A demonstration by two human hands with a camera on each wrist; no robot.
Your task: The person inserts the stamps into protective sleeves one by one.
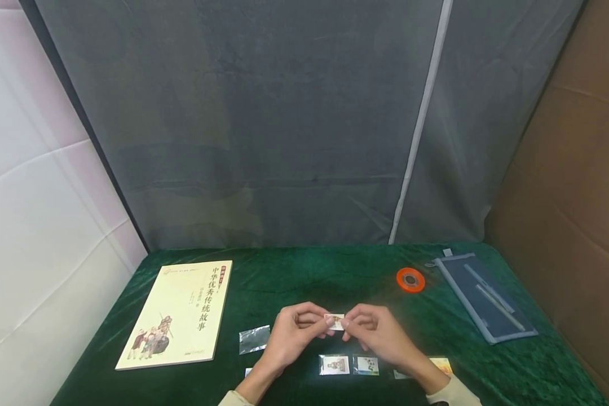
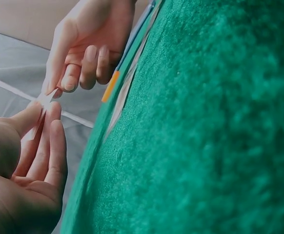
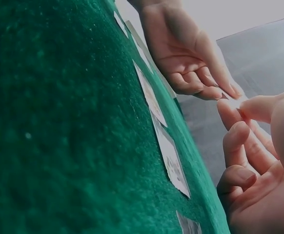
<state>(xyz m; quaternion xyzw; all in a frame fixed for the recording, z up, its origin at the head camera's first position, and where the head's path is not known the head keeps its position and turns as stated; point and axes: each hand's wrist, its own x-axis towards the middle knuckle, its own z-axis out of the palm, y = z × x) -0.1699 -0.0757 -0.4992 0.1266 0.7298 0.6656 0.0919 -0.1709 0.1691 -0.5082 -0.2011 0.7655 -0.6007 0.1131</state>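
A small stamp-like picture card (image 1: 337, 322), white-edged with a brownish print, is held up over the green cloth. My left hand (image 1: 291, 335) pinches its left edge between thumb and fingers. At the opposite edge, my right hand (image 1: 380, 332) pinches it the same way. Both wrist views show the card nearly edge-on between the fingertips. Below the hands lie a card with a grey figure (image 1: 334, 365) and a card with a green and blue print (image 1: 366, 365), each in a clear sleeve. A clear plastic sleeve (image 1: 254, 339) lies beside my left wrist.
A yellow-orange card (image 1: 441, 365) is partly covered by my right forearm. To the left lies a cream book (image 1: 182, 316). An orange round disc (image 1: 410, 279) and a blue mesh zip pouch (image 1: 487, 299) with pen-like items lie to the right. Grey fabric (image 1: 284, 141) hangs behind the table.
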